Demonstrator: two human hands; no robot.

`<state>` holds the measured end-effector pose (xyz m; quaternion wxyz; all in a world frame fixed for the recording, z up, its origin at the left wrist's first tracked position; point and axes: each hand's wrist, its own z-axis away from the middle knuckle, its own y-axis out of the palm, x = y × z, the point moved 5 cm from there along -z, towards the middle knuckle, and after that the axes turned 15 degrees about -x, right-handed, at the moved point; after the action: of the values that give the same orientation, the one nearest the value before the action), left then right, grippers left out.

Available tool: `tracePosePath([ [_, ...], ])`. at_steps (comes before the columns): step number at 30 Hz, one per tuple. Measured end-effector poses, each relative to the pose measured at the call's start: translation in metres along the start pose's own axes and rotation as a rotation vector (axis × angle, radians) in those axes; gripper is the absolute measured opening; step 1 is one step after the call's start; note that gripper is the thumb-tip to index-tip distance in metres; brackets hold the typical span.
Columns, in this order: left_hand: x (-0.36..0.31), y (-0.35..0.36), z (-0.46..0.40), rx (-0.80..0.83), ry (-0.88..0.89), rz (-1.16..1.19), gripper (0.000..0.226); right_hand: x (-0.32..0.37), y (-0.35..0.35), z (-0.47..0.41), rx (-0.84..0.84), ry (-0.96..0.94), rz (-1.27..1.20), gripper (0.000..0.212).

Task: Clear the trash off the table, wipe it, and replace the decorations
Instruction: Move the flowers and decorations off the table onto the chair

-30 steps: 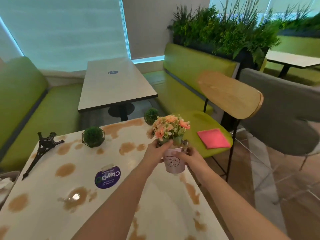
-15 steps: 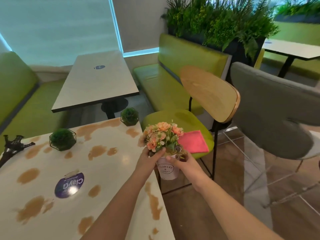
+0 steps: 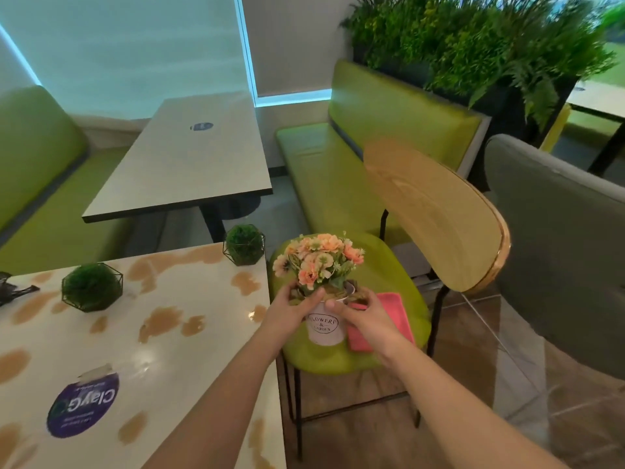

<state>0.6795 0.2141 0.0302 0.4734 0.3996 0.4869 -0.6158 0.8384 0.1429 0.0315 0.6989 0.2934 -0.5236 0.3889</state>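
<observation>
Flowerpot point(image 3: 325, 328) gripped between both hands' fingers point(image 3: 313, 297).

Two bare forearms reach into view from the near edge, ending in the left hand point(image 3: 291, 316) and the right hand point(image 3: 367, 321). No sleeves, cuffs, gloves, watch, bracelets or rings show anywhere on them. The fingers are slim, with short, plain, unpainted nails. Both arms are uncovered from wrist to frame edge.
</observation>
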Motion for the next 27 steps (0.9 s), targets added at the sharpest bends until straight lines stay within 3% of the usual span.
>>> tracePosePath([
  [6, -0.022, 0.023, -0.043, -0.014, 0.081, -0.075, 0.086, 0.013, 0.008, -0.065, -0.023, 0.006, 0.003, 0.09],
  [9, -0.031, 0.036, -0.068, -0.052, 0.12, -0.125, 0.06, 0.015, 0.017, -0.095, 0.031, 0.043, -0.032, 0.076],
  [16, -0.029, 0.071, -0.135, -0.187, 0.069, -0.153, 0.062, 0.022, 0.034, -0.181, 0.005, 0.118, -0.045, 0.032],
  [27, -0.002, 0.129, -0.227, -0.279, 0.11, -0.251, 0.057, 0.018, 0.032, -0.281, -0.01, 0.113, 0.12, 0.034],
])
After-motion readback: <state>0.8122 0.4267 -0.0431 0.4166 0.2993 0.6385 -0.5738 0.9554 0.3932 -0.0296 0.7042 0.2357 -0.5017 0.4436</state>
